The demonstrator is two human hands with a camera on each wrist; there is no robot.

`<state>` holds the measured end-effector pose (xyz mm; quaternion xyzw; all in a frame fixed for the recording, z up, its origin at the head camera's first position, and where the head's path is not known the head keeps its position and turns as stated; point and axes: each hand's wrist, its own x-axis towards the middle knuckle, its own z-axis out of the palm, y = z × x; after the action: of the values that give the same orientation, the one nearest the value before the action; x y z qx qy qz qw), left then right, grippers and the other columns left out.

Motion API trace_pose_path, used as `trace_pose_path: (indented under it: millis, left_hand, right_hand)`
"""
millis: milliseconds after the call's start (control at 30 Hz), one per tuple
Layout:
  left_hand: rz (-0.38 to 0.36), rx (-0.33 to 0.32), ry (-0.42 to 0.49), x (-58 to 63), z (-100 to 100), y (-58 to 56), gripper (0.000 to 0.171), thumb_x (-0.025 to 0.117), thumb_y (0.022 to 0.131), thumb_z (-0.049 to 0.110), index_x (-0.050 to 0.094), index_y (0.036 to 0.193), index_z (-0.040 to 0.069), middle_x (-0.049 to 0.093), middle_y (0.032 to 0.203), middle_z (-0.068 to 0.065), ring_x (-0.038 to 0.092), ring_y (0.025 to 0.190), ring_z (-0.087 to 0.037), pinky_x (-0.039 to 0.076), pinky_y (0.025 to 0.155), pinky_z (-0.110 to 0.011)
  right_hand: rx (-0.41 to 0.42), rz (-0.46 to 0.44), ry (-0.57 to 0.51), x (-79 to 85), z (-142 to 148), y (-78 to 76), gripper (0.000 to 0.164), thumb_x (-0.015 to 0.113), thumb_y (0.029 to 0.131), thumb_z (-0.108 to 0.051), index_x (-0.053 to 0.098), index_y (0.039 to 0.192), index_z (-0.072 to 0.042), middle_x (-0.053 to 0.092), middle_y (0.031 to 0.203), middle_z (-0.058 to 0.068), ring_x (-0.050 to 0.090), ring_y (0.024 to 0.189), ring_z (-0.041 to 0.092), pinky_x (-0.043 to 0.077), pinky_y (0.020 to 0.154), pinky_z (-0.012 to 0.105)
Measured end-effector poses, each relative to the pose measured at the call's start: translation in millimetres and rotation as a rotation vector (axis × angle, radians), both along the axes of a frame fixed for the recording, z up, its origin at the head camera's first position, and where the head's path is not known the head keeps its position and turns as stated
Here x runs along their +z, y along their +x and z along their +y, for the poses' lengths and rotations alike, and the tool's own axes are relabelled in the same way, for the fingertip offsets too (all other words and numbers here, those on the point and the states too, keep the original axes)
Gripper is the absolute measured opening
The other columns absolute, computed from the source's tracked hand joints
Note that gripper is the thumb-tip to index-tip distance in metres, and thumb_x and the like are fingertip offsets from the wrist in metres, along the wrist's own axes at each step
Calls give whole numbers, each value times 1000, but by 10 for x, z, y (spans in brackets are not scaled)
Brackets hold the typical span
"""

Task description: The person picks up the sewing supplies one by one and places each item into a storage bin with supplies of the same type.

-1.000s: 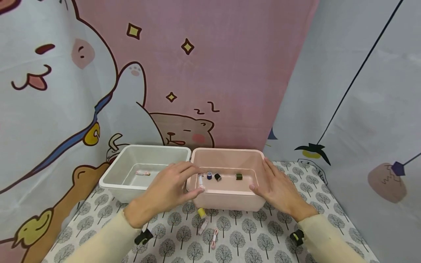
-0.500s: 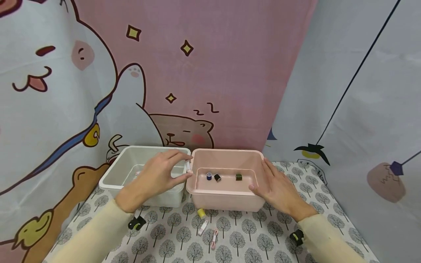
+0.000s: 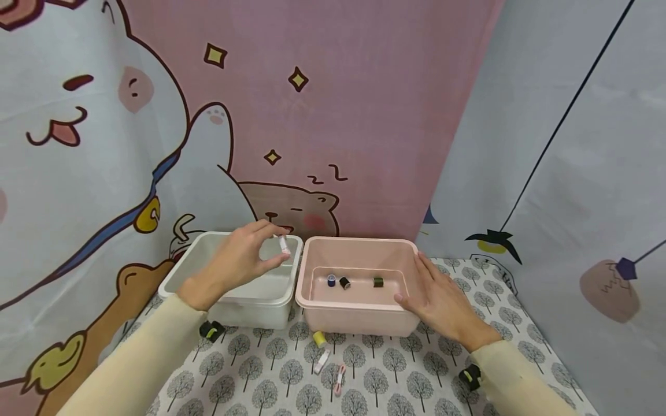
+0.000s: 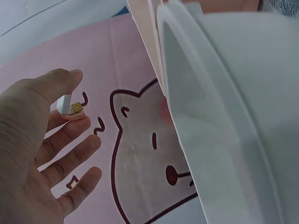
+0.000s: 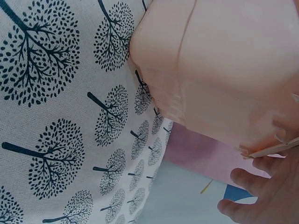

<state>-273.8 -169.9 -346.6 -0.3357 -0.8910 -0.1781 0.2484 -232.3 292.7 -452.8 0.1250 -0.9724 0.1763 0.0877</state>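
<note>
Left hand (image 3: 229, 266) is held over the white bin (image 3: 260, 315), a small white-and-pink piece (image 3: 283, 244) pinched in thumb and fingertips, presumably as it's tiny, while the pink bin (image 3: 359, 321) to its right is touched at the rim by the spread right hand (image 3: 444, 303), likely for steadying.

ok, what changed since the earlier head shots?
Left hand moved left, carrying a small white-and-pink piece from the pink plastic bin to above the white plastic bin; not let go. Unchanged: right hand at pink bin's right rim, three small dark cylinders inside, yellow cylinder, white strip and pink strip on tree-print cloth.
</note>
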Motion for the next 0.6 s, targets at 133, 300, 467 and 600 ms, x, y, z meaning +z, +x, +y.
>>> trace_pose_path:
  millis: [133, 300, 467, 600]
  left_hand:
    - [-31, 43, -20, 28, -49, -81, 45, 92, 103, 31, 80, 140, 8, 83, 133, -15, 83, 116, -37, 71, 101, -57]
    - [-77, 89, -47, 62, -102, -158, 47, 92, 102, 34, 79, 142, 12, 82, 139, -14, 83, 118, -38, 71, 100, -59]
    - [-138, 117, -75, 87, -130, -226, 51, 91, 104, 35, 77, 147, 13, 80, 145, -14, 82, 123, -42, 70, 102, -63]
    - [-171, 128, -90, 86, -139, -288, 54, 90, 104, 35, 76, 150, 12, 79, 147, -14, 81, 125, -42, 69, 104, -64]
  right_hand:
    - [-3, -2, -5, -4, 5, -2, 116, 56, 110, -79, 12, 187, -4, 13, 197, 20, 30, 176, 57, 31, 136, 86]
    - [-4, -1, -10, -12, 5, -3, 116, 56, 110, -79, 12, 187, -5, 13, 197, 20, 31, 175, 57, 31, 136, 86]
    - [-4, 3, -18, -34, 8, -13, 117, 55, 109, -82, 13, 187, -5, 14, 197, 19, 32, 175, 58, 31, 135, 87]
    - [-6, 4, -14, -41, 9, -15, 117, 56, 109, -82, 13, 187, -5, 13, 197, 19, 33, 174, 58, 31, 135, 88]
